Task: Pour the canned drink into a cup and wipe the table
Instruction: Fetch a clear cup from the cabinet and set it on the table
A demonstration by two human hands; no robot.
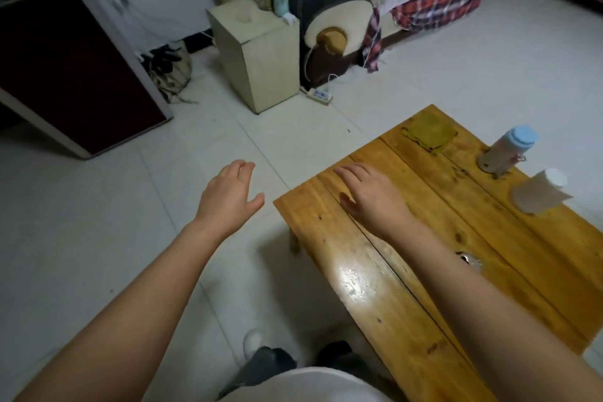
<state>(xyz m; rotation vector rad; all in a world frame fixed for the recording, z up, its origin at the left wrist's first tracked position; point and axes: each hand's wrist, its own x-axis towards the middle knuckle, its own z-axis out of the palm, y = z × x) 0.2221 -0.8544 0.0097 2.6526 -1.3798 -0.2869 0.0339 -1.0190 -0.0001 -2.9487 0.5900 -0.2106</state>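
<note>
A low wooden table (375,271) fills the right half of the head view. At its far corner lies a flat yellow-green cloth (429,133). A white paper cup (540,191) stands near the right edge. Behind it is a bottle with a light blue cap (507,150). A shiny metal top, maybe the can (471,259), peeks out from behind my right forearm. My right hand (370,197) hovers over the table's left end, fingers spread and empty. Out over the floor to the left of the table, my left hand (228,194) is open and empty too.
White tiled floor surrounds the table. A beige cabinet (257,52) with bottles stands at the back, beside a sofa (336,29) with a plaid cover. A power strip (319,95) lies on the floor. A dark red cabinet (65,59) stands at left. My legs are below.
</note>
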